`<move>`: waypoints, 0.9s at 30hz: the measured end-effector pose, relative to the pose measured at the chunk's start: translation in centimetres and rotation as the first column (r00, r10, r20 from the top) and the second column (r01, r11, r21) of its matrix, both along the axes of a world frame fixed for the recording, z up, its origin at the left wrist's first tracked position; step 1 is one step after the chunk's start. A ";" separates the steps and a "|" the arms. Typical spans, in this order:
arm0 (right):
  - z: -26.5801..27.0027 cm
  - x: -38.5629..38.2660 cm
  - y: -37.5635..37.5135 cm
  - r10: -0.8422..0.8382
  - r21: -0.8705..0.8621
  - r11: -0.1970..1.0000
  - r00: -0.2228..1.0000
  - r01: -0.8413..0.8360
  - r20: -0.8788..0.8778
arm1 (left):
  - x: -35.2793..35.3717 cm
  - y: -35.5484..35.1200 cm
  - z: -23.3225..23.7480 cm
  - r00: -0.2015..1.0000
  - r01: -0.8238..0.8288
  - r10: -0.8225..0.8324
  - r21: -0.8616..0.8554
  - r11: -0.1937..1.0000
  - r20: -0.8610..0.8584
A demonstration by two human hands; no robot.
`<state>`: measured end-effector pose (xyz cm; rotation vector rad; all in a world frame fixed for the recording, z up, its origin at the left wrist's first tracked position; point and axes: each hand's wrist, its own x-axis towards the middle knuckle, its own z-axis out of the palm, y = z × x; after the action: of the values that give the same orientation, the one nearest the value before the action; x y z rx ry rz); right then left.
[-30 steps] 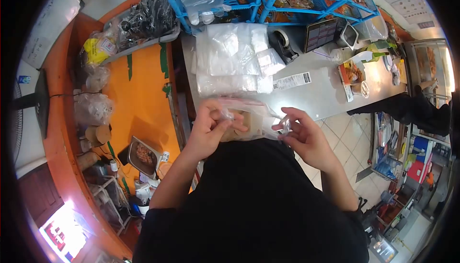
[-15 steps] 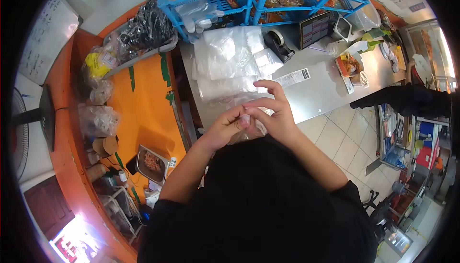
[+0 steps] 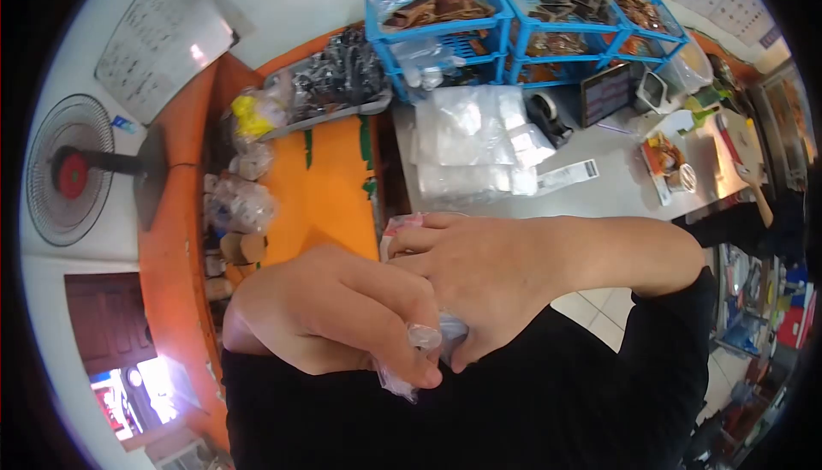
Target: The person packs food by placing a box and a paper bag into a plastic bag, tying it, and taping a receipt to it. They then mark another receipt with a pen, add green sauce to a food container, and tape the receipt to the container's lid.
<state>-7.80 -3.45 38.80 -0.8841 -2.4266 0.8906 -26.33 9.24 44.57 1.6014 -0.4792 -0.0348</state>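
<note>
Close to my chest, my left hand point(image 3: 342, 312) pinches the gathered end of a clear plastic bag point(image 3: 398, 383) between thumb and fingers. Right beside it, my right hand point(image 3: 479, 269) curls round the same bag, whose pinkish part point(image 3: 402, 229) shows past its fingers. The bag's contents are mostly hidden by my hands. Beyond them a stack of clear plastic bags point(image 3: 467, 140) lies on the metal table point(image 3: 616, 170), with a tape dispenser point(image 3: 548, 119) at its right and a printed paper strip point(image 3: 568, 176) in front.
Blue tiered baskets point(image 3: 437, 29) with packets stand at the back. To their right are a tablet point(image 3: 604, 93) and a food box point(image 3: 664, 166). On the left are an orange counter point(image 3: 330, 187), a tray of black bags point(image 3: 334, 76) and a fan point(image 3: 73, 170). Another person's arm point(image 3: 755, 196) shows at right.
Both hands have come nearer to the camera and lower, now wrapped round the bag with its twisted end showing. The view has shifted, bringing the fan into sight. Another person's arm now shows at right.
</note>
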 end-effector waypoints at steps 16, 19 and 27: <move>2.1 -4.6 -1.1 -0.141 0.052 0.986 0.951 0.161 -0.276 | 3.4 -5.2 -5.0 0.170 -0.552 0.406 -0.254 0.794 0.898; 1.3 -5.6 -1.2 -0.222 -0.161 0.975 0.742 0.154 -0.633 | 3.5 -5.0 -4.3 0.170 -0.470 0.499 -0.376 0.799 0.850; 2.9 -5.5 -0.2 -0.120 -0.140 0.985 0.981 0.098 -0.152 | 1.3 -4.2 -3.2 0.487 -0.378 0.571 -0.430 0.820 0.661</move>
<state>-13.26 -3.66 41.70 -0.9451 -2.1819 1.0483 -25.03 4.99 41.36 1.4017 -0.6352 1.1701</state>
